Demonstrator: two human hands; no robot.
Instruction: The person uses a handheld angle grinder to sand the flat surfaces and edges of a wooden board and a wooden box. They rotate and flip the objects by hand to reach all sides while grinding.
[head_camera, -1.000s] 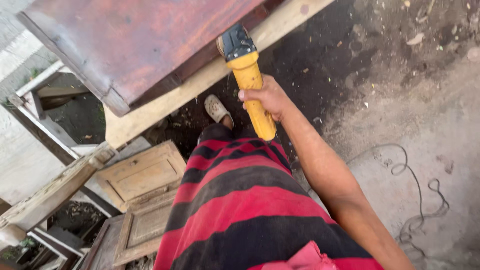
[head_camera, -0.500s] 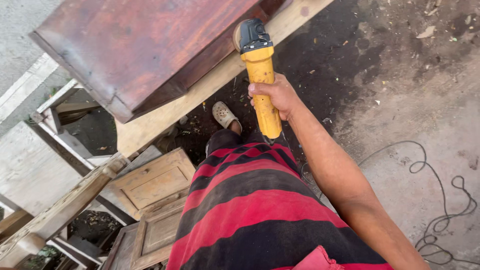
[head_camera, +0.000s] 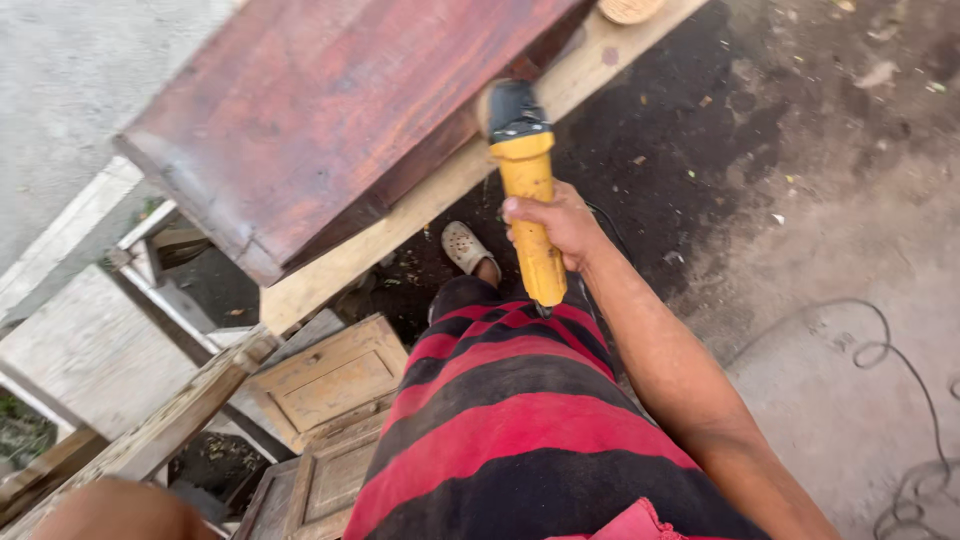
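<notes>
Here, right hand grips yellow black-headed grinder.

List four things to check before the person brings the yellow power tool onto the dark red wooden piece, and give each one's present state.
1. Grip on the yellow power tool: the right hand is wrapped round its body. Ok.
2. Second hand on the tool: only one hand holds it; the left hand is out of sight. Not ok.
3. Dark red wooden piece fixed in place: it rests on a pale plank; no clamp shows. Cannot tell.
4. Foot away from the tool: it stands right below it. Not ok.
5. Cord free of the legs: it lies loose on the ground, off to the side. Ok.
</notes>
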